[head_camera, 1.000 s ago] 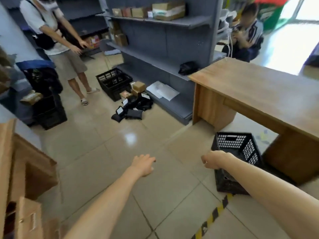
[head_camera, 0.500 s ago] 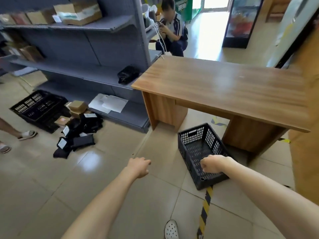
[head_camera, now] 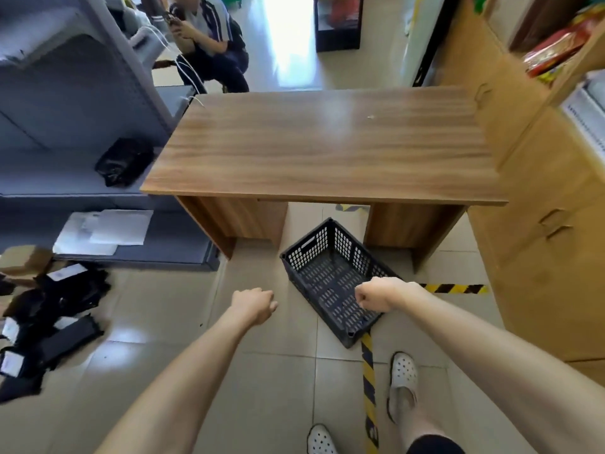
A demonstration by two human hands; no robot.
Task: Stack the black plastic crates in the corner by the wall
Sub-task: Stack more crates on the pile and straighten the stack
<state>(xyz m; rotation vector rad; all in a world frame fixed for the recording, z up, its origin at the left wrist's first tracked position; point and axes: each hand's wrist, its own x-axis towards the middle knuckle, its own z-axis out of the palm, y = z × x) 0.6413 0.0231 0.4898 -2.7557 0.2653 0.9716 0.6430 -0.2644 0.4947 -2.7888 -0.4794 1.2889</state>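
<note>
A wooden desk [head_camera: 320, 142] fills the middle of the shop floor, its top bare and glossy, with grey metal shelving [head_camera: 75, 132] to its left and a tall wooden cabinet [head_camera: 537, 231] to its right. A person in a striped jacket [head_camera: 209, 40] crouches beyond the desk's far edge, holding something small in both hands. A heap of black pouches [head_camera: 55, 316] with white labels lies on the tiles at lower left, in front of the shelving's bottom tier, where loose white sheets [head_camera: 104, 229] rest. A black bag [head_camera: 124, 160] sits on the shelf above them.

On the floor just in front of the desk's knee space sits a single black plastic crate [head_camera: 330, 276], empty and turned at an angle, its near corner touching a strip of yellow-and-black floor tape [head_camera: 368, 365]. The wearer's two bare arms reach forward over the tiles. The right hand [head_camera: 376, 293] is curled into a fist above the crate's right rim; whether it grips the rim cannot be told. The left hand [head_camera: 253, 304] hangs over bare floor beside the crate, fingers curled under and holding nothing. Two white perforated clogs [head_camera: 403, 370] stand astride the tape.
</note>
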